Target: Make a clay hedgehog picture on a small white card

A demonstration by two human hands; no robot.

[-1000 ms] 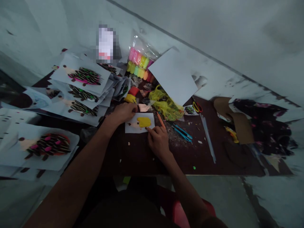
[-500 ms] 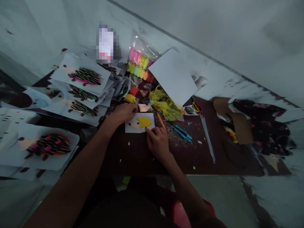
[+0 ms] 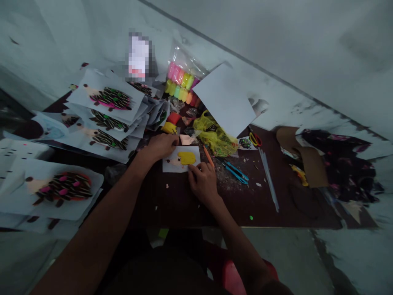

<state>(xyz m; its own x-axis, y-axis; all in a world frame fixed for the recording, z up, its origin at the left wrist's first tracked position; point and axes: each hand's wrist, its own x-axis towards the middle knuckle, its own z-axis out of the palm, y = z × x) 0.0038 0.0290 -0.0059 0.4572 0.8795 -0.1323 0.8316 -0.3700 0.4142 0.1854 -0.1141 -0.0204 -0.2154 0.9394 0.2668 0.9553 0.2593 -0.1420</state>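
Observation:
A small white card (image 3: 172, 166) lies on the dark table, with a pale animal head and a yellow clay body (image 3: 187, 158) on it. My left hand (image 3: 162, 146) rests at the card's upper left corner, its fingers bent and pressed together; whatever they may hold is hidden. At the lower right edge of the card is my right hand (image 3: 203, 179), fingers curled, with a fingertip at the underside of the yellow shape. An orange stick-like tool (image 3: 208, 157) lies just beyond the right hand's knuckles.
Piled hedgehog pictures (image 3: 112, 102) cover the left side. Behind are bagged colored clay (image 3: 181, 82), a yellow-green bag (image 3: 211, 135) and a large white sheet (image 3: 225, 98). Blue cutter (image 3: 236, 172), scissors (image 3: 255, 139), clear sticks (image 3: 269, 180) and cardboard (image 3: 313, 164) lie to the right.
My right hand's fingers have shifted slightly at the card's lower edge. My left hand and the card keep nearly the same place.

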